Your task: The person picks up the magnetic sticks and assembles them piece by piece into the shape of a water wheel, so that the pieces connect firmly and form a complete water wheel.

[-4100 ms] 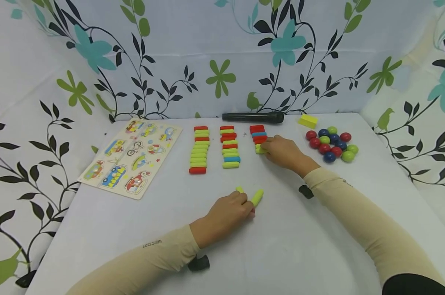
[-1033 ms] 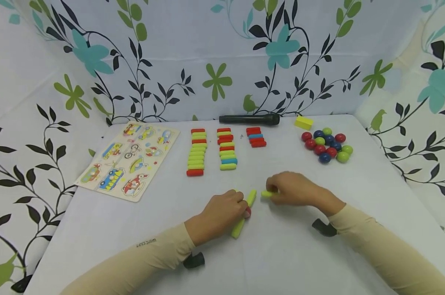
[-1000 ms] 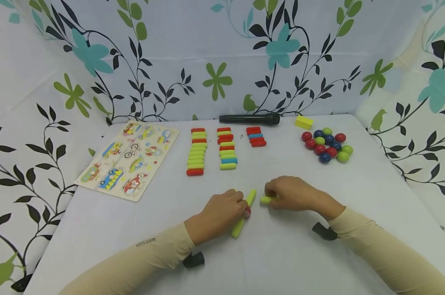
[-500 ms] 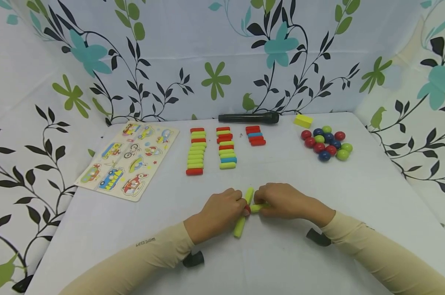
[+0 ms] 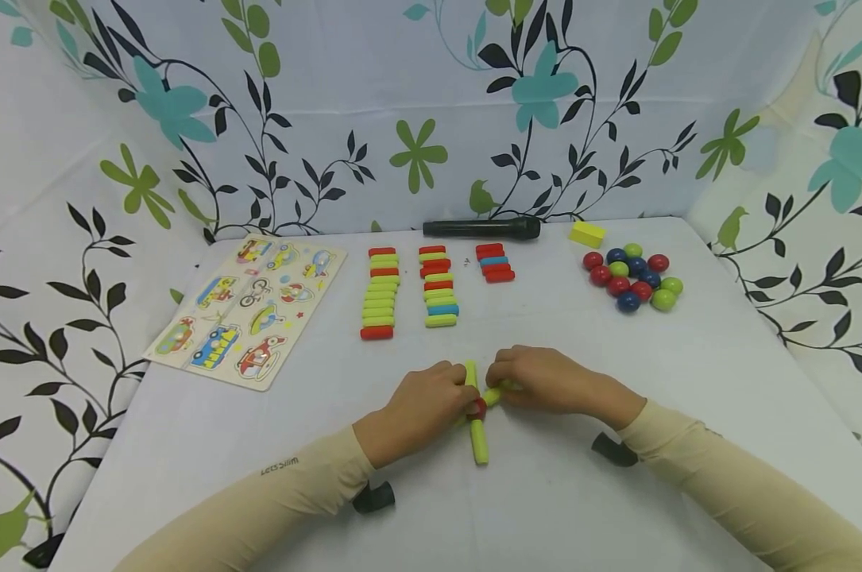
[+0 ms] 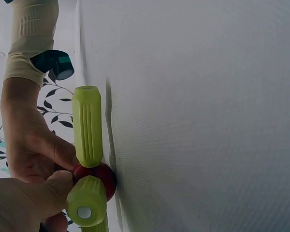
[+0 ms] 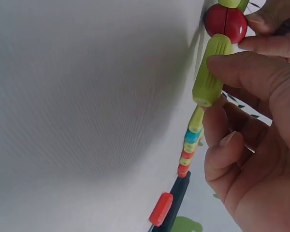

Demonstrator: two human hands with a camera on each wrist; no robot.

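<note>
The white counter [image 5: 616, 508] carries everything, with a picture puzzle board [image 5: 252, 306] lying flat at its far left. To the right of the board stand three columns of short sticks [image 5: 438, 287] in red, green and blue, with a black microphone [image 5: 482, 229] lying crosswise behind them. A cluster of red, blue and green balls [image 5: 632, 278] sits at the far right, a yellow block [image 5: 587, 233] just behind it.

Near the front middle, both hands meet at a small assembly resting on the counter. The left hand [image 5: 416, 405] has its grip curled round a red ball [image 5: 477, 409] that joins two green sticks. The long green stick [image 5: 477, 433] runs with its long axis front to back, one end pointing towards the person, the other towards the stick columns. The right hand [image 5: 541, 380] pinches a short green stick [image 5: 493, 396] between thumb and fingers; its long axis lies across, tilted, its inner end at the red ball and the outer end pointing right.
</note>
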